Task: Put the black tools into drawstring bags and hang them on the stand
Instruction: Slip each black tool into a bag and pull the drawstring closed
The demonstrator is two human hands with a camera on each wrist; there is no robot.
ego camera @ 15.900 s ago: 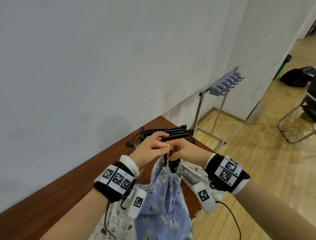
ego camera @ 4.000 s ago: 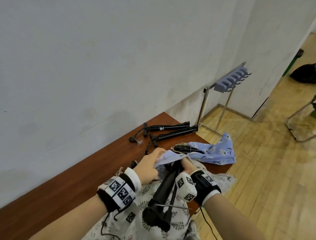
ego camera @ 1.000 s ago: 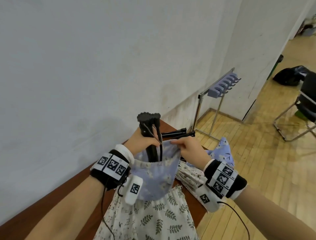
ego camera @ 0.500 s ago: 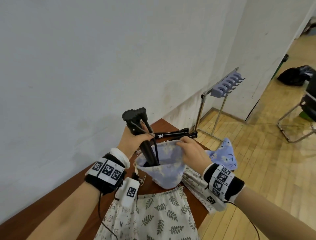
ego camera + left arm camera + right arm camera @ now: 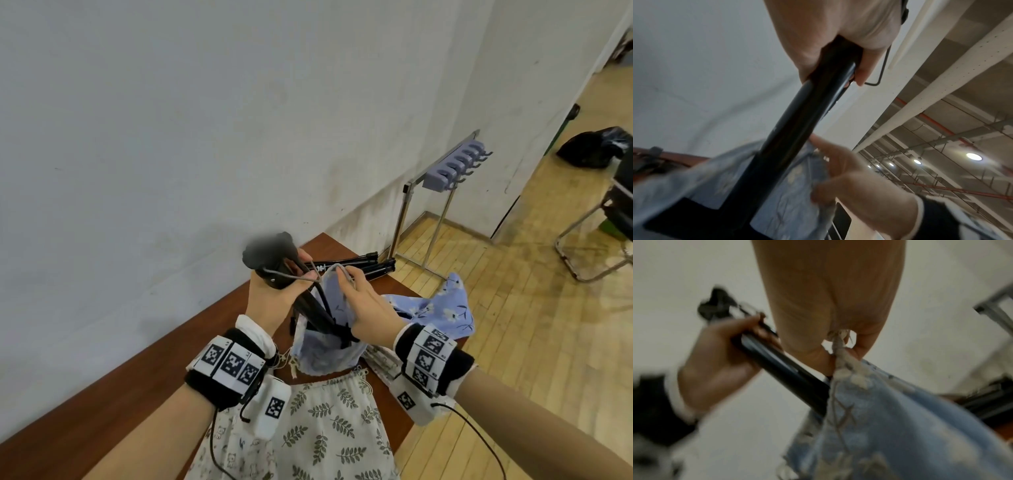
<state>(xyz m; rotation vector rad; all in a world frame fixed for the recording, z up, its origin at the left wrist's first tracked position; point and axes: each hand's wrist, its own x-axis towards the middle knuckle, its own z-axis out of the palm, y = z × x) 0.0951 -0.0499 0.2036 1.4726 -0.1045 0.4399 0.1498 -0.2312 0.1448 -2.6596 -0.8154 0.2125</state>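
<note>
My left hand (image 5: pixel 274 291) is wrapped around the upper end of a black tool (image 5: pixel 310 301), its lower end sunk in a blue floral drawstring bag (image 5: pixel 325 353) above the brown table (image 5: pixel 113 387). My right hand (image 5: pixel 368 305) pinches the bag's rim. Two more black tools (image 5: pixel 356 264) lie at the table's far end, the hook stand (image 5: pixel 445 171) beyond to the right.

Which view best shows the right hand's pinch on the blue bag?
Right wrist: the right hand pinches the blue bag rim up close. Head shows it smaller, from above. Left wrist shows blurred fingers on fabric.
</note>
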